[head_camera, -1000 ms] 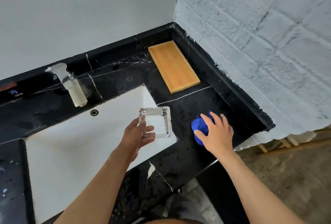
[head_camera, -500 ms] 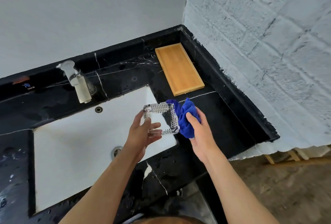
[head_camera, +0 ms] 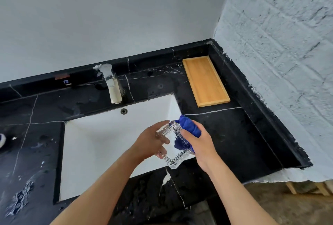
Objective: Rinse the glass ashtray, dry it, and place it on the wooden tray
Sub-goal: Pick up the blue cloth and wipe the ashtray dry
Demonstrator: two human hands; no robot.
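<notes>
From the head camera, the square clear glass ashtray with ribbed edges [head_camera: 175,145] is held in the air above the near right corner of the white rectangular sink basin [head_camera: 100,145], tilted so its open face turns toward the person. The left hand [head_camera: 153,142] grips its left edge, fingers [head_camera: 163,141] curled over the ribbed rim. The right hand [head_camera: 197,145] is clenched around a crumpled blue cloth [head_camera: 189,127] and presses it against the ashtray's right side; part of the cloth shows blue through the glass, so it seems to reach inside the bowl. Drying looks to be the step in hand.

The ashtray looks thick-walled and stiff, so probably heavy for its bulk, and brittle: a drop onto the black marble desk [head_camera: 225,143] or the basin would likely chip or break it. If wet from the rinse, the glass will be slick. The ribbed edges give the best purchase, so a hold across two opposite ribbed sides, thumb on one and fingers on the other, seems safer than pinching a smooth corner. The cloth between skin and glass should add grip.

The rectangular wooden tray [head_camera: 205,80] lies on the desk well beyond the right fingers, up and away against the back corner, with nothing on it. The metal faucet [head_camera: 112,86] stands beyond the left fingers, behind the basin.
</notes>
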